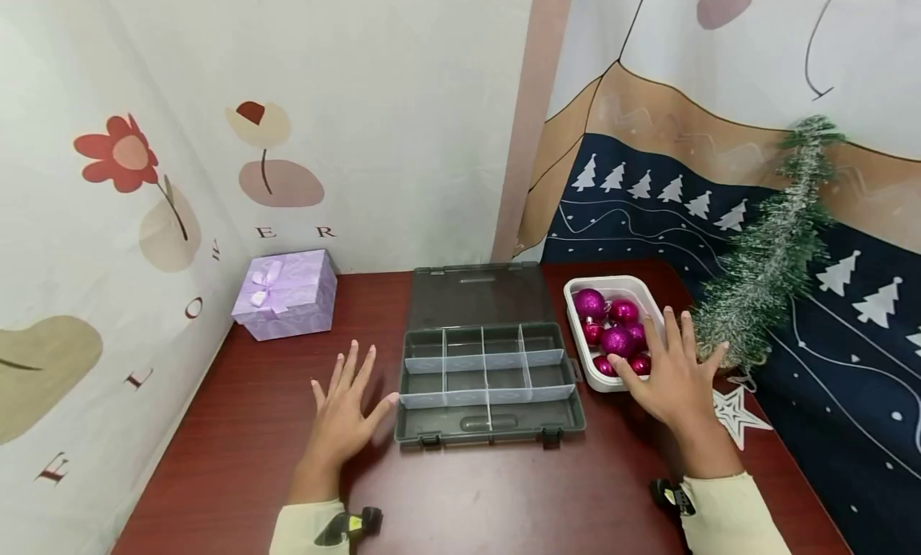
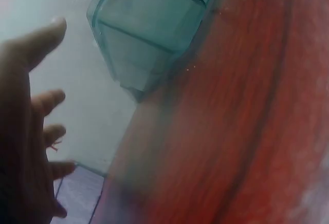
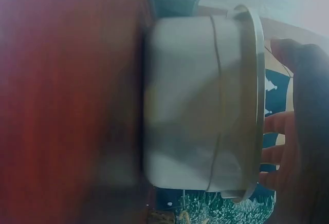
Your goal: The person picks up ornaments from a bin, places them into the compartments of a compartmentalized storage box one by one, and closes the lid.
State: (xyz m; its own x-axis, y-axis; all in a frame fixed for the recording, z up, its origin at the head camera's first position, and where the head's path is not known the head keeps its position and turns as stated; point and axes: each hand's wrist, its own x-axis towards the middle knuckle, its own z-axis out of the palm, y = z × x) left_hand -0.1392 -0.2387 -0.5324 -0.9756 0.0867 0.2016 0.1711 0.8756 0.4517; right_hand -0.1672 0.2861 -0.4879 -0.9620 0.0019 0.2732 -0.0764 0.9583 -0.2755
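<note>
A clear grey compartment box (image 1: 492, 440) lies with its lid folded back at the middle of the table. My left hand (image 1: 341, 423) hovers just left of it, fingers spread, holding nothing. To the box's right stands a white tub (image 1: 568, 299) with several shiny magenta ornament balls (image 1: 617, 340) in it. My right hand (image 1: 675, 383) is over the tub's right side, fingers spread, its thumb reaching over the near balls. In the right wrist view the fingers (image 3: 276, 124) show at the tub's rim (image 3: 258, 100). The compartments of the box hold nothing visible.
A lilac gift box (image 1: 284, 295) with a bow sits at the back left by the wall. On the right stands a small frosted tinsel tree (image 1: 773, 251), with a white star ornament (image 1: 737, 415) lying near its base. Printed curtains border the table (image 1: 460, 507).
</note>
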